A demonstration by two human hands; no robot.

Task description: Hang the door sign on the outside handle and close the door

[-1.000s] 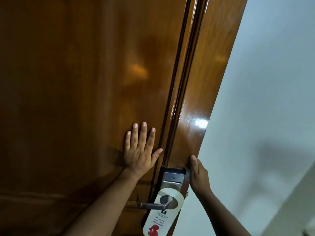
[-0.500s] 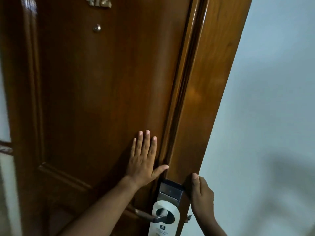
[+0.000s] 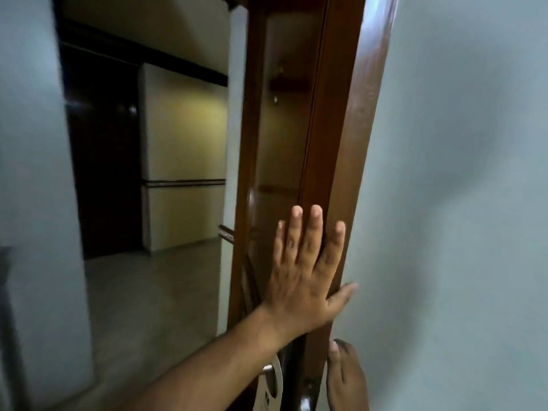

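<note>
The brown wooden door point(image 3: 335, 149) stands ajar and I see it almost edge-on. My left hand point(image 3: 305, 271) lies flat against its outside face near the edge, fingers spread, holding nothing. My right hand point(image 3: 345, 378) grips the door's edge lower down, from the other side. The white door sign point(image 3: 275, 381) hangs on the metal outside handle point(image 3: 267, 368) at the bottom of the view, mostly hidden behind my left forearm.
A pale wall point(image 3: 459, 203) fills the right side. Left of the door a corridor opens with a tiled floor point(image 3: 148, 292), a cream wall panel point(image 3: 184, 143) and a dark doorway point(image 3: 103, 158). Another pale wall point(image 3: 32, 173) stands at the far left.
The door has swung so its face turns away and the corridor shows on the left. My left hand has slid to the door's edge. The sign has dropped nearly out of view.
</note>
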